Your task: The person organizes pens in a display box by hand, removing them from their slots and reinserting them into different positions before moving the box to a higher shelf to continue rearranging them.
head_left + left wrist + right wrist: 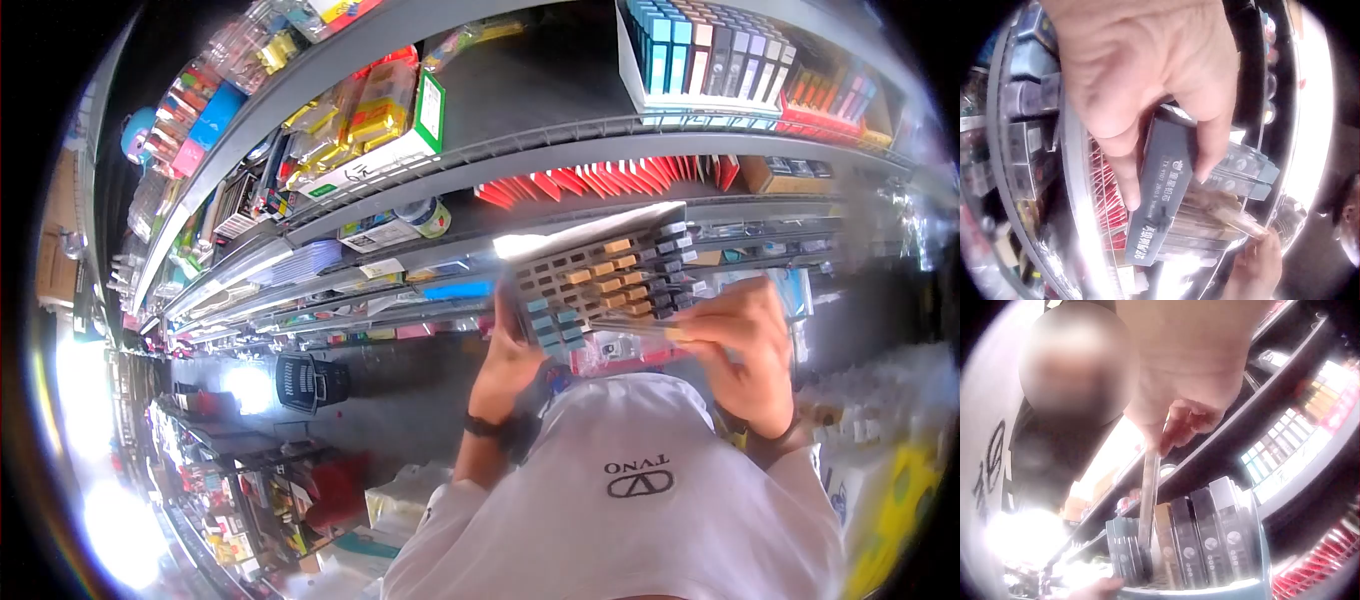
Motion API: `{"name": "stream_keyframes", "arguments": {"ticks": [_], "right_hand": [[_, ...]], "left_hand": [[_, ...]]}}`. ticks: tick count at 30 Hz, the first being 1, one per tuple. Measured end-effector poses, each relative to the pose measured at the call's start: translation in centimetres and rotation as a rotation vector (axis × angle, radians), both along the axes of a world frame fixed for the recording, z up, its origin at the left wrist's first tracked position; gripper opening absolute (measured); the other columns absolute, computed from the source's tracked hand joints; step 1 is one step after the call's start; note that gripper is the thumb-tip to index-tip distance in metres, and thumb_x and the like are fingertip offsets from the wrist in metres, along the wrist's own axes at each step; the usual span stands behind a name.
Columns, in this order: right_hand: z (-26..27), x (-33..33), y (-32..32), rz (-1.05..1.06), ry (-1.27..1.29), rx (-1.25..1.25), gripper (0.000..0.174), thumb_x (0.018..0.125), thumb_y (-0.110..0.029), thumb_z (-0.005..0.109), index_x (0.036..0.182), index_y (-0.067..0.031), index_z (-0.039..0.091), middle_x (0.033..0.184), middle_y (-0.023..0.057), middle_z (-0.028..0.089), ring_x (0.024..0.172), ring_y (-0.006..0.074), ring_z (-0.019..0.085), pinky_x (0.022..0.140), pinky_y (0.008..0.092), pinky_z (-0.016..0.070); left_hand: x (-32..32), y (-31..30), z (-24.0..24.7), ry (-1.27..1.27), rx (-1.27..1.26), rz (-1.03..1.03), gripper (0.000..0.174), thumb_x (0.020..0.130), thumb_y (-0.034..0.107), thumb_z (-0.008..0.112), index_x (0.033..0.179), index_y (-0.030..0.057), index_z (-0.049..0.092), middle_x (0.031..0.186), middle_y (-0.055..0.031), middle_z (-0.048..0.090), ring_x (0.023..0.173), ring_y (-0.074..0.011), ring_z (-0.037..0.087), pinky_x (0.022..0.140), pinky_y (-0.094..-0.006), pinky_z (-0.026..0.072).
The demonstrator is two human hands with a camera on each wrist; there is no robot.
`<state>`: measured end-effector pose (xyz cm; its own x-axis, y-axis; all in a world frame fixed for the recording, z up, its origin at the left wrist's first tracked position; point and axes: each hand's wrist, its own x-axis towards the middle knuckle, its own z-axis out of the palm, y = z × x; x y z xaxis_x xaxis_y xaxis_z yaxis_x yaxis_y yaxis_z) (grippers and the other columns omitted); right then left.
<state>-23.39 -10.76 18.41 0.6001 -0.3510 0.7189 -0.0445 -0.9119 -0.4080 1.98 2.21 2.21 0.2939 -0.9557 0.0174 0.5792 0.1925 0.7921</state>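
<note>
The left hand (pixel 505 365) holds a grey display box (pixel 590 265) up in front of the store shelves (pixel 560 150). In the left wrist view its grip is closed round the box (pixel 1160 187): the thumb and a finger of that hand (pixel 1147 75) curl over the dark end panel, which carries printed lettering. The box is tilted and filled with rows of slim sticks with tan, teal and grey ends.

The right hand (pixel 745 350) sits at the box's other end. Its grip is narrowed to a pinch – fingertips pressed on one slim stick (pixel 640 323) that lies along the lower edge of the rows. The right wrist view shows the stick (pixel 1149 494) standing upright with its lower end among the packed rows in the box (pixel 1210 531), its top caught between the fingers of the hand (pixel 1191 375) above.

Behind the box, red packs (pixel 600 180) line one shelf – a black basket (pixel 310 380) sits on the aisle floor.
</note>
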Motion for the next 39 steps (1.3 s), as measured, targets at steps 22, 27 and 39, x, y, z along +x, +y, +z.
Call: {"name": "stream_keyframes", "arguments": {"ticks": [22,27,39], "right_hand": [[-0.8,2.1,0.8,0.007,0.19,-0.119,0.037,0.072,-0.006,0.08,0.108,-0.0123,0.074,0.106,-0.0007,0.073,0.091,0.023,0.063,0.081,0.0368,0.0513],[-0.5,2.2,0.9,0.036,0.222,-0.063,0.033,0.073,-0.005,0.08,0.105,-0.0118,0.075,0.104,-0.0017,0.074,0.091,0.0221,0.063,0.081,0.0358,0.0513],[-2.5,3.2,0.2,-0.034,0.178,-0.109,0.045,0.07,-0.004,0.074,0.115,-0.0103,0.076,0.109,-0.0002,0.066,0.096,0.0232,0.061,0.082,0.0348,0.0517]], "left_hand": [[-0.3,-0.1,2.4,-0.078,-0.012,0.059,0.117,0.075,0.0,0.087,0.167,0.0133,0.015,0.155,-0.0145,0.046,0.139,-0.0288,0.052,0.111,-0.0463,0.0505],[-0.1,-0.1,2.4,-0.119,0.007,0.066,0.119,0.074,0.006,0.089,0.167,0.0116,0.015,0.155,-0.0148,0.046,0.141,-0.029,0.05,0.112,-0.0466,0.0493],[-0.9,-0.8,2.6,-0.175,0.074,0.081,0.119,0.076,0.012,0.092,0.166,0.0076,0.014,0.156,-0.0153,0.046,0.141,-0.0286,0.051,0.114,-0.0453,0.0477]]}}
